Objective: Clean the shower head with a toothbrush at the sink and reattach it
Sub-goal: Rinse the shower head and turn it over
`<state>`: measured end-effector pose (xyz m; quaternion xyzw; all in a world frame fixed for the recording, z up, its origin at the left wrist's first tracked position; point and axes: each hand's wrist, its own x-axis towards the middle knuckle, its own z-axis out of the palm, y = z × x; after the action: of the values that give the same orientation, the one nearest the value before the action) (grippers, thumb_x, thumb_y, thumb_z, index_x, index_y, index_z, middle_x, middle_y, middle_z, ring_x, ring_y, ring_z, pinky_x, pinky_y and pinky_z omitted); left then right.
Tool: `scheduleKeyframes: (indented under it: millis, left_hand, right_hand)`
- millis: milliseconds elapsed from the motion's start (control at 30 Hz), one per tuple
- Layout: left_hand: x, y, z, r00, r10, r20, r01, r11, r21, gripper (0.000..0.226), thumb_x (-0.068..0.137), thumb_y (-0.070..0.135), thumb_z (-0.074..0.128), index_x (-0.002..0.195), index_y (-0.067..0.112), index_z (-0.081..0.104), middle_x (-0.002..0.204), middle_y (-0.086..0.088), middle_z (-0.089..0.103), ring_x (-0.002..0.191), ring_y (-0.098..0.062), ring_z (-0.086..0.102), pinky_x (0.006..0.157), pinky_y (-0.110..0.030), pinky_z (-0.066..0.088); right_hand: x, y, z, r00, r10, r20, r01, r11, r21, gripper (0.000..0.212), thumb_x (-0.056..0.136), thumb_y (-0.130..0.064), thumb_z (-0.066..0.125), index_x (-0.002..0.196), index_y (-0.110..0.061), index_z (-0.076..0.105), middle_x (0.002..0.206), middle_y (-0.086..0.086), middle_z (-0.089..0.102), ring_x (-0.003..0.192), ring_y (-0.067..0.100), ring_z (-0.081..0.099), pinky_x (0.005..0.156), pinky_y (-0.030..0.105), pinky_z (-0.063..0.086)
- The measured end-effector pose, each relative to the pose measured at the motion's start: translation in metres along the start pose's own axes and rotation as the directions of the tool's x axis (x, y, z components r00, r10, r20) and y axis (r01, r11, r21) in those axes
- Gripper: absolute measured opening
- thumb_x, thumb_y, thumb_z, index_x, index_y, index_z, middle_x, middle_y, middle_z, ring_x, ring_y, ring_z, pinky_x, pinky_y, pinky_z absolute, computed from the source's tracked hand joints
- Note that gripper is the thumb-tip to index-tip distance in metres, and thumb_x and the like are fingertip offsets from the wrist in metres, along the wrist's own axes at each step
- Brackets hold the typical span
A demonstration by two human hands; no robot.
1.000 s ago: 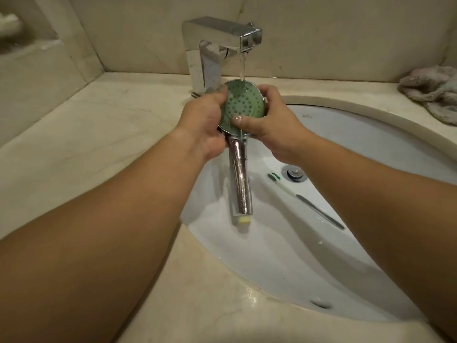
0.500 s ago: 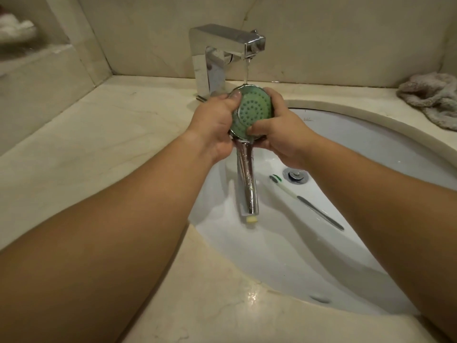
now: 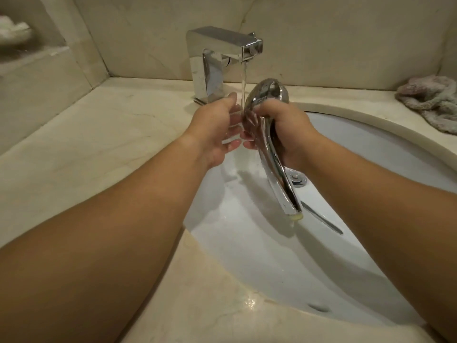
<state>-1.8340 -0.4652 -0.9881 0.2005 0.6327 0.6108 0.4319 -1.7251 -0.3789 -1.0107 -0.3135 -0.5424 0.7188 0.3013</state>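
Nearest the camera, two bare forearms reach forward over the front edge of a pale marble counter point(image 3: 81, 134) and the white sink point(image 3: 259, 256) set into it, whose overflow slot shows in the near wall of the basin. Further in, a toothbrush point(image 3: 321, 220) lies on the sloping right side of the basin, only its dark handle in view, the rest hidden behind the chrome handle of the shower head point(image 3: 268, 134). Just beyond it sits the metal drain plug point(image 3: 296, 179).

Above the basin the right hand point(image 3: 288, 131) grips the shower head at its neck, fingers curled round it, the chrome back turned to the camera and the yellowish threaded end of the handle pointing down toward the toothbrush. The left hand point(image 3: 217, 127) is open, fingers spread and relaxed, just beside the shower head's left edge; whether the fingertips touch it cannot be told.

A thin stream of water falls from the square chrome faucet point(image 3: 222, 58) between the left hand and the head's rim. Far right, a crumpled pinkish towel point(image 3: 431, 102) lies on the counter against the wall.
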Motion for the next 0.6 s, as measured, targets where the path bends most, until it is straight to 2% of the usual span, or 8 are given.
scheduleKeyframes:
  millis: [100,200,267,333,367,433,533,600]
  left_hand:
    - [0.001,-0.001,0.002,0.997,-0.069,0.034,0.068,0.997,0.022,0.039,0.105,0.052,0.051,0.085,0.024,0.070,0.086,0.001,0.074,0.104,-0.024,0.067,0.098,-0.047,0.047]
    - [0.002,-0.004,0.003,0.987,-0.134,0.092,0.134,0.991,0.008,0.042,0.103,0.058,0.050,0.090,0.022,0.068,0.095,-0.004,0.075,0.108,-0.029,0.069,0.103,-0.053,0.048]
    - [0.003,-0.004,0.002,0.982,-0.155,0.110,0.162,0.985,-0.057,0.041,0.103,0.055,0.050,0.095,0.020,0.069,0.103,-0.006,0.075,0.112,-0.032,0.069,0.099,-0.055,0.051]
    - [0.004,-0.003,0.001,0.983,-0.152,0.103,0.164,0.979,-0.125,0.040,0.104,0.051,0.050,0.103,0.018,0.072,0.107,-0.008,0.076,0.111,-0.033,0.071,0.089,-0.054,0.056]
    - [0.005,-0.003,0.001,0.985,-0.143,0.095,0.157,0.976,-0.150,0.040,0.105,0.049,0.051,0.103,0.016,0.073,0.105,-0.008,0.077,0.109,-0.033,0.072,0.083,-0.053,0.057]
    - [0.006,-0.004,0.001,0.990,-0.121,0.078,0.133,0.976,-0.174,0.042,0.106,0.048,0.049,0.097,0.015,0.075,0.093,-0.005,0.077,0.100,-0.030,0.074,0.076,-0.048,0.058]
    - [0.008,-0.005,0.005,0.991,-0.113,0.066,0.123,0.977,-0.174,0.046,0.109,0.049,0.042,0.103,0.017,0.074,0.088,-0.002,0.077,0.087,-0.024,0.074,0.066,-0.041,0.059]
    - [0.006,-0.005,0.007,0.992,-0.107,0.073,0.118,0.977,-0.176,0.048,0.110,0.050,0.039,0.115,0.018,0.073,0.094,-0.002,0.075,0.087,-0.023,0.073,0.065,-0.039,0.059]
  right_hand:
    - [0.000,0.001,-0.001,0.999,0.017,0.027,-0.021,0.992,0.124,0.043,0.087,-0.023,0.059,0.119,0.004,0.056,0.098,0.024,0.068,0.083,0.034,0.067,0.071,0.042,0.058]
    - [-0.004,0.005,0.005,0.987,0.060,0.147,-0.089,0.976,0.200,0.043,0.093,-0.032,0.055,0.116,0.004,0.062,0.102,0.021,0.063,0.092,0.034,0.064,0.086,0.047,0.054]
    - [-0.006,0.005,0.010,0.984,0.069,0.163,-0.110,0.959,0.261,0.047,0.096,-0.037,0.053,0.116,0.004,0.062,0.107,0.020,0.065,0.096,0.034,0.066,0.085,0.046,0.056]
    - [-0.003,0.005,0.013,0.995,0.059,0.083,-0.078,0.966,0.245,0.047,0.098,-0.039,0.052,0.113,0.003,0.066,0.104,0.017,0.071,0.092,0.031,0.070,0.082,0.047,0.058]
    - [0.000,0.005,0.014,0.999,0.041,-0.002,-0.041,0.983,0.178,0.043,0.098,-0.039,0.053,0.112,-0.001,0.067,0.099,0.014,0.073,0.088,0.028,0.071,0.083,0.047,0.059]
    - [0.006,0.006,0.015,0.980,-0.092,-0.177,0.064,0.986,-0.156,0.040,0.095,-0.044,0.053,0.117,-0.012,0.060,0.100,0.006,0.072,0.091,0.024,0.070,0.086,0.046,0.057]
    - [0.013,0.009,0.014,0.881,-0.444,-0.164,0.204,0.668,-0.715,0.043,0.098,-0.044,0.041,0.133,-0.019,0.047,0.121,0.001,0.055,0.110,0.017,0.055,0.089,0.030,0.042]
    - [0.016,0.008,0.014,0.833,-0.549,-0.065,0.275,0.513,-0.813,0.048,0.101,-0.040,0.038,0.144,-0.018,0.038,0.136,0.004,0.043,0.121,0.017,0.045,0.094,0.029,0.037]
